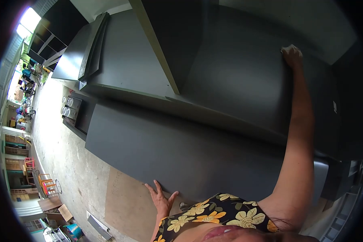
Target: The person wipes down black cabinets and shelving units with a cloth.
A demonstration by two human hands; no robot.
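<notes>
My right hand (293,59) reaches far out over the dark grey upper surface (238,68). Its fingers are closed on a white cloth (296,49), which is bunched against that surface. Lower down, my left hand (161,200) has its fingers spread, with the fingertips at the near edge of a dark grey lower panel (181,153). Nothing is held in it. A dark upright divider (169,36) with a pale edge rises from the upper surface, left of my right arm.
Thin dark boards (94,48) lean at the upper left. A dark tray (78,115) with several round glass-like items sits left of the lower panel. Concrete floor (60,137) runs along the left, with red and orange chairs (48,184) further off. A brown sheet (125,197) lies below.
</notes>
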